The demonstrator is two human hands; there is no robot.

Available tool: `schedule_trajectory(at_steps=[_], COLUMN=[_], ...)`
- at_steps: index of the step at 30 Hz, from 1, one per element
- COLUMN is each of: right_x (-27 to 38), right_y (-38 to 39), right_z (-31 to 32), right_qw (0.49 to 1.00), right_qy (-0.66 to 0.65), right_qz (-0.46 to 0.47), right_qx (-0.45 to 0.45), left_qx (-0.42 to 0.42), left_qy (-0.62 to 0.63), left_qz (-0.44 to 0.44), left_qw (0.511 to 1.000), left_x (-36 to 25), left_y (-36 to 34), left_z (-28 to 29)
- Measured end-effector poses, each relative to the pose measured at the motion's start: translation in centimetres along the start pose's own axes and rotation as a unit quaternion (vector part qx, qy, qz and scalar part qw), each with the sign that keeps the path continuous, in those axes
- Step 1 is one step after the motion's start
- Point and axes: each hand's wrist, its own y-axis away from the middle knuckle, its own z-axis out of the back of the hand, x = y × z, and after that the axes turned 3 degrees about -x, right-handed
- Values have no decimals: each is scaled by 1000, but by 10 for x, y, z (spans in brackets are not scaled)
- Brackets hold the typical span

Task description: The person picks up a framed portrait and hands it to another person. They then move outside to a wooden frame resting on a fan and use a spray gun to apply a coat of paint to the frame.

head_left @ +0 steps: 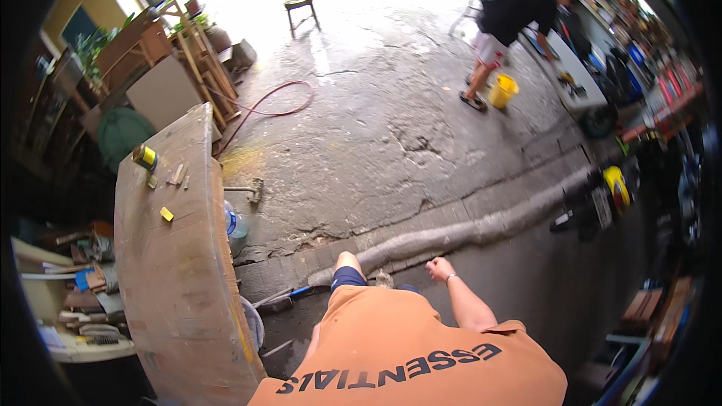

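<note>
My right hand (440, 269) hangs beside my body over the dark floor, near a long greyish roll (470, 233) along the tiled strip; its fingers are curled, and anything inside them is too small to make out. Only a sliver of skin on my left side (312, 338) shows past my orange shirt, so that hand's fingers are hidden. To my left stands a cardboard-like board top (165, 271) bearing a can (144, 156), wood scraps (179, 174) and a small yellow piece (166, 213). A water jug (235, 229) is beside it.
Another person (511, 15) bends over a white cart (564, 83) beside a yellow bucket (502, 92). A red hose (289, 109) lies on cracked concrete. A stool (299, 6) stands farther back, stacked wood (203, 68) at left, a yellow-and-black machine (615, 188) at right.
</note>
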Motion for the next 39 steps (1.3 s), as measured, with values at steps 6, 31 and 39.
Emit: schedule_trajectory(at_steps=[6,31,39], right_x=[222,533,809], right_y=[-144,-603,-862], right_z=[79,118,241], right_qw=[988,989,992], right_qy=[-133,14,-104], right_qz=[67,-65,68], right_qx=[-52,128,-21], left_qx=[49,-73,53], left_qy=[39,48,74], left_qz=[198,-125,245], left_qw=[978,988,965], left_x=[-67,-681,-596], left_y=[-76,-736,-716], left_z=[60,340,333])
